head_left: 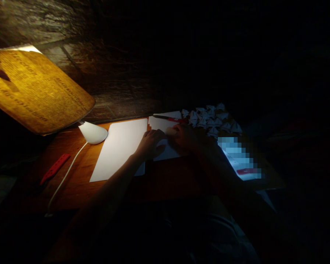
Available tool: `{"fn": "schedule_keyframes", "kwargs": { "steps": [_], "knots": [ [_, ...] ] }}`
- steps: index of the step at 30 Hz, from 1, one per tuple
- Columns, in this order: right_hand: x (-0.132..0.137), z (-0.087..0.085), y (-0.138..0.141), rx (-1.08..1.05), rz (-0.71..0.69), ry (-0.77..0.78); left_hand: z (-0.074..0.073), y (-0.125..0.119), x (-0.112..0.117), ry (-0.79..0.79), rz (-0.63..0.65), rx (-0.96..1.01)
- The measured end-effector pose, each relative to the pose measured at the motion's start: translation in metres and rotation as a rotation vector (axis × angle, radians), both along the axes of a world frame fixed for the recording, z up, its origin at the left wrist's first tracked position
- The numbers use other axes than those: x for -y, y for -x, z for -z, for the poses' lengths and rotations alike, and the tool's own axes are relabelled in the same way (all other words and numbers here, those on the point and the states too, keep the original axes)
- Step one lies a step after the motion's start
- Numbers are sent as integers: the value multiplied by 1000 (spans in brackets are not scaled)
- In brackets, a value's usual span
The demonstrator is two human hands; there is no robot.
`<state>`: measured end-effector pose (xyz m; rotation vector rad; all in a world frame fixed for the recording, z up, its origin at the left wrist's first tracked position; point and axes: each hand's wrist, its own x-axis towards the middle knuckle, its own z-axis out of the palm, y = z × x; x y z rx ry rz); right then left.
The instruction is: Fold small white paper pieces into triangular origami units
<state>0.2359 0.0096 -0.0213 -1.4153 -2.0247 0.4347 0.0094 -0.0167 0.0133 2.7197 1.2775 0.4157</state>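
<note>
My left hand (151, 142) rests on the sheets at the middle of the table, thumb apart from its bent fingers. Just right of it, my right hand (183, 135) is closed, in deep shadow. A small pale shape shows at its fingertips, too dim to make out. Below both hands lies a white sheet of paper (169, 152). To the left is a larger stack of white paper (121, 146). Beyond the hands, scissors (170, 118) with dark blades and red handles lie on more paper. Several small folded paper pieces (209, 119) are grouped at the back right.
A lamp with a yellow printed shade (41, 91) and white base (93, 132) stands at the left, its white cord (67, 172) running off the front edge. A red power strip (55, 168) lies beside the cord. At the right is a bright, blurred-out screen (238, 157). A stone wall (121, 80) rises behind.
</note>
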Motion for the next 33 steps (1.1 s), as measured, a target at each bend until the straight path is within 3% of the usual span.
{"fn": "schedule_keyframes", "kwargs": {
  "steps": [10,21,33],
  "knots": [
    [-4,-2,-6,-30,-69,59,-2,-1,1,22,-24,-12],
    [-5,-4,-9,-7,-94,66,2,5,-2,7,35,-3],
    [-4,-10,-13,20,-140,102,1,4,-3,-1,-8,-19]
  ]
}}
